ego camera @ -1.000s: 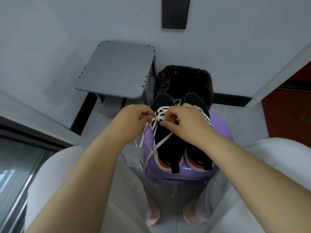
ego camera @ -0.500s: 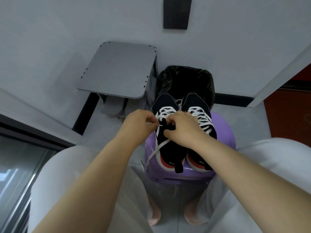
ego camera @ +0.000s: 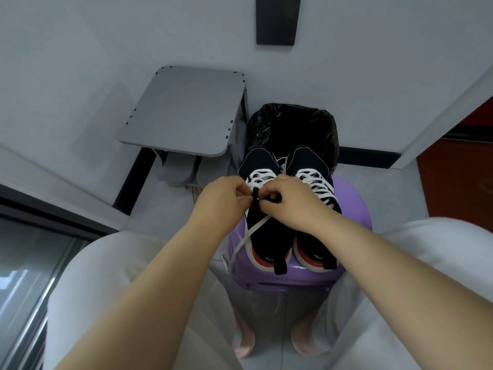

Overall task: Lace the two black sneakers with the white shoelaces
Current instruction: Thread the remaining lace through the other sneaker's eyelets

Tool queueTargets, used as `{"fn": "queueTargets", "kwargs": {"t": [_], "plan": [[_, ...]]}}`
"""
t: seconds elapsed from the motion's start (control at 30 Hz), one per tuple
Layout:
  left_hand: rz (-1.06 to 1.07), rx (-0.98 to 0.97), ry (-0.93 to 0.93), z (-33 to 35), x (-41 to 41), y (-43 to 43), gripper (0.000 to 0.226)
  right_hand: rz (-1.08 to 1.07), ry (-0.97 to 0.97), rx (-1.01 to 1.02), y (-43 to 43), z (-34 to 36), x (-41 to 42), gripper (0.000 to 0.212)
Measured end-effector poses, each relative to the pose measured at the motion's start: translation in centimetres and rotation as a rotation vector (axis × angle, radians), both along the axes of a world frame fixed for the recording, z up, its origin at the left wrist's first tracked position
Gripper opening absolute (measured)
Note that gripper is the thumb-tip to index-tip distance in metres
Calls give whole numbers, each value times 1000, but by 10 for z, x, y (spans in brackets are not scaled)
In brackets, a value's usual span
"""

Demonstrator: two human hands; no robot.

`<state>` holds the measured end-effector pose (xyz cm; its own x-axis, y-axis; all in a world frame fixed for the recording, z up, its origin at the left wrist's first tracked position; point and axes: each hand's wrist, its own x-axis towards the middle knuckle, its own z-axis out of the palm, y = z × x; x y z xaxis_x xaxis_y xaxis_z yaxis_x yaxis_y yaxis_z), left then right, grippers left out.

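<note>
A waste bin (ego camera: 290,121) lined with a crinkled, glossy black bag stands at twelve o'clock of the purple stool (ego camera: 354,217), just behind the shoes' toes. At ten o'clock a flat grey tablet desk (ego camera: 186,110) with rounded corners juts from the pale wall, and a dark rectangular panel (ego camera: 277,20) hangs high at twelve o'clock. Pale trousers (ego camera: 112,263) frame the stool at four and eight o'clock. The stool is smooth, rounded plastic. On its seat the two sneakers lie side by side, toes toward twelve o'clock: the left sneaker (ego camera: 269,236) and the right sneaker (ego camera: 306,158), both of matt black fabric with white-and-red heels and black pull tabs. The right sneaker's lace (ego camera: 314,180) crosses in flat white bands, partly hidden behind the right wrist. The left hand (ego camera: 221,198) has its fingers curled, pinching the flat white shoelace (ego camera: 250,235) at nine o'clock of the left sneaker's eyelets. The right hand (ego camera: 290,201) covers the tongue, fingers curled tight, thumb and forefinger pinched on the lace there. One loose strand trails off the stool toward seven o'clock.
</note>
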<state>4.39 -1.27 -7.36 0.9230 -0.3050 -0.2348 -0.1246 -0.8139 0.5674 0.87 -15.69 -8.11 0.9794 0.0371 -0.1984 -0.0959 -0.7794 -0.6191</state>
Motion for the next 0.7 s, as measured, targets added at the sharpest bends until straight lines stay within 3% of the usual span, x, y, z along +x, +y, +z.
{"fn": "queueTargets", "kwargs": {"t": [0.17,0.27,0.3,0.4,0.43,0.47,0.53,0.63,0.7], "plan": [[-39,-59,107,4,2,2,13,-46,-78,95,0,-2,2,9],[-33,-41,110,3,5,4,16,-286,-149,231,-13,10,8,12],[-18,-47,116,2,6,5,18,-440,-164,419,-23,17,12,16],[-13,-57,130,1,9,5,36,-839,-227,1368,-57,46,18,19],[-26,-42,121,-1,11,5,43,-884,-256,1528,-66,50,17,21],[-39,-21,114,-2,13,5,49,-895,-258,1564,-71,53,17,23],[-62,12,127,-4,16,6,48,-809,-214,1346,-67,53,15,26],[-66,-5,146,0,18,3,21,-365,-124,468,-43,34,10,19],[-64,4,114,3,19,1,14,-59,-55,72,-29,16,7,9]]}}
